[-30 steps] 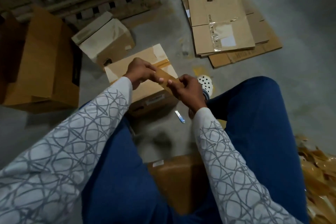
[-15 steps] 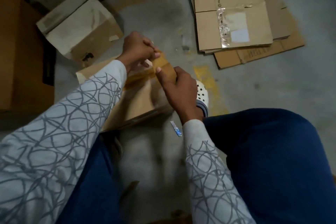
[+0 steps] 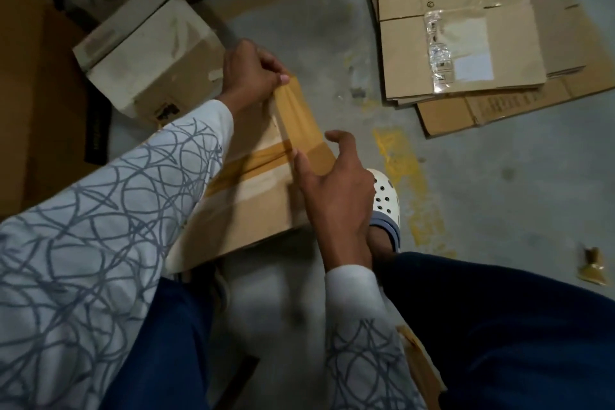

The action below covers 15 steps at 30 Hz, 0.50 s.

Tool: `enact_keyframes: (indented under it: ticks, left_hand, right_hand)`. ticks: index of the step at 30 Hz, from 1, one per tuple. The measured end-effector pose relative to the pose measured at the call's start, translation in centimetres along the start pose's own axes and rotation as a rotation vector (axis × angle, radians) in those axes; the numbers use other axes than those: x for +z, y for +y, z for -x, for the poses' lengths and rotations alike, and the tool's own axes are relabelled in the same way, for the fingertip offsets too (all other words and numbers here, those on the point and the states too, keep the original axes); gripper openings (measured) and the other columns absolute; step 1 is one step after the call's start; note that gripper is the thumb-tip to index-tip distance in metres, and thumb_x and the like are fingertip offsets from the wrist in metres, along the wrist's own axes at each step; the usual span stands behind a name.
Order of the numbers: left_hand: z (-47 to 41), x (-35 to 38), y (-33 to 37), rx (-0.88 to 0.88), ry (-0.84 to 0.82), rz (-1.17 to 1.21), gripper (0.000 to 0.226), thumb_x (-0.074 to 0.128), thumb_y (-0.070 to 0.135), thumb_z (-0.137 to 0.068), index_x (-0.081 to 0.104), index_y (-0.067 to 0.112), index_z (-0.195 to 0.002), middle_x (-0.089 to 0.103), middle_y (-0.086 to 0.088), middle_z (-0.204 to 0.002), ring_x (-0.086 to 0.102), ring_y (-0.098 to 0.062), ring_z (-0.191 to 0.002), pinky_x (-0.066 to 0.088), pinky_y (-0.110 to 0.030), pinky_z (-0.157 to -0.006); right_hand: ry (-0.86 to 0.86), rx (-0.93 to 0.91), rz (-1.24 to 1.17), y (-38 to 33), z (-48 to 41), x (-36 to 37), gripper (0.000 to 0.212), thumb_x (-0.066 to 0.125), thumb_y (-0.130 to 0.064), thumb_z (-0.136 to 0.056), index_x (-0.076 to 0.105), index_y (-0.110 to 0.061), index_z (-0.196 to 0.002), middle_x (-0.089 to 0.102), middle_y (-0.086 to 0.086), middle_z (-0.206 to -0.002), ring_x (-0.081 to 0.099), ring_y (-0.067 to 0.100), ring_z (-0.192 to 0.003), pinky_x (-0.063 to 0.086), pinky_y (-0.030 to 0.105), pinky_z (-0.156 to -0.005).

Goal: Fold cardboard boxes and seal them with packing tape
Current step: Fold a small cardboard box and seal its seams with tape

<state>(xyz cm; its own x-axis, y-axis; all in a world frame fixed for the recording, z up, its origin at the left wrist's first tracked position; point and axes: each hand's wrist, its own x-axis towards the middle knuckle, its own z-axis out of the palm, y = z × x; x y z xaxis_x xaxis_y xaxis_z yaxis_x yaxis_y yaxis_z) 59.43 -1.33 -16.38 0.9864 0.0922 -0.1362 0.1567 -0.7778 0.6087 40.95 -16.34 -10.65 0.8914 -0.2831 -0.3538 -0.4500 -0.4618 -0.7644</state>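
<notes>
Cardboard first: the closed brown corrugated box [image 3: 253, 206] sits on the grey floor [image 3: 466, 193] just beneath both hands, with one tape band [image 3: 253, 160] across its top. Nearest me, the right hand [image 3: 336, 186] pinches the near end of a brown packing-tape strip [image 3: 299, 116]. Its long axis runs away and leftward to the left hand [image 3: 249, 76], which pinches the far end. I judge the strip goes down crosswise over the band.

The flattened cardboard sheet [image 3: 482, 33] at 1 o'clock bears the printed brand "PICO" beside a round logo. Other markings are illegible.
</notes>
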Motion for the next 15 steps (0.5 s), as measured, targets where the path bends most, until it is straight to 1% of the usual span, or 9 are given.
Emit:
enact_keyframes:
  ticks: [2,4,8,10,11,13,15]
  left_hand:
    - [-0.5,0.6,-0.2,-0.011,0.043,-0.013,0.015,0.086,0.023,-0.076,0.083,0.022,-0.091,0.077,0.006,-0.09,0.07,-0.011,-0.094,0.056,-0.034,-0.091]
    - [-0.9,1.1,-0.3,-0.018,0.069,-0.052,0.012,0.086,0.029,-0.074,0.082,0.027,-0.085,0.077,0.01,-0.089,0.069,-0.011,-0.095,0.055,-0.036,-0.092]
    - [-1.6,1.1,-1.8,-0.068,0.01,-0.133,0.014,0.086,0.042,-0.068,0.078,0.033,-0.075,0.076,0.011,-0.09,0.068,-0.016,-0.101,0.052,-0.044,-0.097]
    - [-1.7,1.1,-2.5,-0.091,0.004,-0.122,0.015,0.083,0.049,-0.064,0.072,0.038,-0.066,0.075,0.013,-0.09,0.067,-0.021,-0.105,0.05,-0.049,-0.099]
    - [-1.8,1.1,-2.6,-0.095,-0.001,-0.104,0.015,0.083,0.048,-0.064,0.071,0.039,-0.064,0.075,0.014,-0.089,0.067,-0.021,-0.105,0.049,-0.05,-0.1]
    - [-1.9,1.4,-2.6,-0.101,-0.015,-0.069,0.012,0.084,0.043,-0.069,0.078,0.035,-0.075,0.076,0.013,-0.09,0.068,-0.017,-0.103,0.05,-0.05,-0.1]
    - [-2.0,1.6,-2.6,-0.076,-0.016,-0.054,0.019,0.084,0.04,-0.074,0.082,0.029,-0.089,0.078,0.011,-0.094,0.069,-0.014,-0.102,0.05,-0.048,-0.101]
  right_hand:
    - [0.013,-0.003,-0.017,-0.1,-0.6,0.2,0.046,0.063,-0.055,-0.092,0.053,-0.03,-0.129,0.072,0.006,-0.103,0.065,0.033,-0.098,0.053,0.047,-0.084]
    - [0.016,0.007,-0.019,-0.2,-1.2,0.3,0.045,0.063,-0.055,-0.092,0.056,-0.029,-0.128,0.072,0.007,-0.103,0.064,0.033,-0.099,0.052,0.046,-0.085]
    - [0.014,0.028,-0.004,-0.3,-1.8,0.6,0.045,0.062,-0.057,-0.092,0.059,-0.031,-0.128,0.072,0.006,-0.108,0.063,0.032,-0.104,0.051,0.045,-0.089]
    - [0.014,0.027,0.012,-0.5,-1.8,0.8,0.045,0.061,-0.057,-0.092,0.059,-0.031,-0.129,0.071,0.005,-0.109,0.062,0.031,-0.106,0.05,0.043,-0.088]
    - [0.016,0.027,0.02,-0.5,-1.8,1.0,0.045,0.061,-0.057,-0.092,0.059,-0.031,-0.129,0.071,0.005,-0.11,0.062,0.031,-0.106,0.048,0.042,-0.088]
    - [0.021,0.024,0.033,-0.6,-1.7,1.1,0.046,0.061,-0.057,-0.093,0.058,-0.032,-0.13,0.071,0.004,-0.111,0.062,0.031,-0.107,0.048,0.042,-0.088]
    - [0.022,0.026,0.04,-0.6,-1.6,1.2,0.046,0.06,-0.057,-0.093,0.057,-0.032,-0.131,0.071,0.004,-0.111,0.062,0.03,-0.107,0.048,0.042,-0.089]
